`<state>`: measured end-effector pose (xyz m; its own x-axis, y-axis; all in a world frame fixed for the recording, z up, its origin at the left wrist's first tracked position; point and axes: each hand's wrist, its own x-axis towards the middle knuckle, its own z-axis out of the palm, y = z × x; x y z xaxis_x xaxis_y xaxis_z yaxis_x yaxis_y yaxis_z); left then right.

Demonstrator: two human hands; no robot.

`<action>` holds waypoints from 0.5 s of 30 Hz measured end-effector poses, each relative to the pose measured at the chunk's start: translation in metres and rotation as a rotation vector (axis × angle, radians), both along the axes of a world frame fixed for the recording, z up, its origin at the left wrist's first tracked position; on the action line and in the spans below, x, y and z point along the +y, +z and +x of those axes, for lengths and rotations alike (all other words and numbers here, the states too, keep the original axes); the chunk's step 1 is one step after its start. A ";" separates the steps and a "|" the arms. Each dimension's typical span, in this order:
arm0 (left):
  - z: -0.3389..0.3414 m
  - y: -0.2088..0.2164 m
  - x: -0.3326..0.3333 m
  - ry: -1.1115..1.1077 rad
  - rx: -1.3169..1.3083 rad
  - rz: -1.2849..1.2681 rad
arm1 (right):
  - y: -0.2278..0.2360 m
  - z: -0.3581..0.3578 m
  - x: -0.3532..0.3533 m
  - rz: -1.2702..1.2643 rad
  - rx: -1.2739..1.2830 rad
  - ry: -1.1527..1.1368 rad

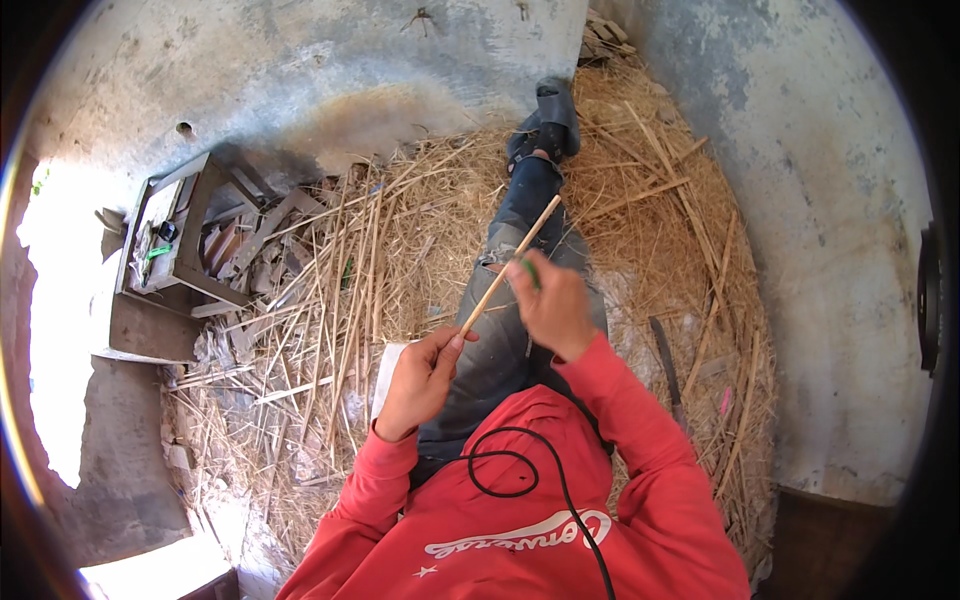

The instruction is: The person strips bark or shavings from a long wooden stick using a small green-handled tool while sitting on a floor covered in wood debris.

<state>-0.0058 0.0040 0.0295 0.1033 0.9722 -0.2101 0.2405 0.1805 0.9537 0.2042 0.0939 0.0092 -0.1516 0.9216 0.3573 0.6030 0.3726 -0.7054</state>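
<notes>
A slender, pale wooden stick [512, 262] slants up and away over my outstretched legs. My left hand [422, 378] pinches its near end between thumb and fingers. Closed in a fist, my right hand [556, 308] is beside the stick's middle. It grips a small green-handled tool [531, 270]; the fingers hide most of it, and no blade can be made out. Whether the tool touches the stick I cannot tell. My legs in worn dark jeans [478, 372] lie beneath both hands.
Straw-like shavings [640, 240] and long split strips [375, 260] cover the floor. A wooden table frame [210, 280] holding a green item [158, 252] stands at left, wood scraps beside it. A dark flat strip [667, 360] lies at right. A black cord [545, 440] crosses my red sweatshirt. Walls [830, 200] curve round.
</notes>
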 end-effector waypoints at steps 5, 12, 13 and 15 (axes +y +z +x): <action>-0.008 -0.007 0.000 -0.054 -0.110 -0.056 | -0.010 -0.004 -0.014 0.055 -0.140 0.141; -0.013 -0.003 -0.001 -0.060 -0.303 -0.199 | -0.002 0.008 0.011 0.020 -0.123 0.115; -0.014 -0.004 -0.001 -0.069 -0.347 -0.218 | -0.009 -0.002 -0.004 0.090 -0.157 0.198; -0.018 -0.003 0.001 -0.072 -0.392 -0.254 | -0.003 -0.010 -0.009 0.196 -0.158 0.261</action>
<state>-0.0237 0.0048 0.0261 0.2877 0.8826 -0.3718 -0.1080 0.4157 0.9031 0.1938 0.0845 0.0063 -0.4406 0.7607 0.4767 0.5656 0.6476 -0.5106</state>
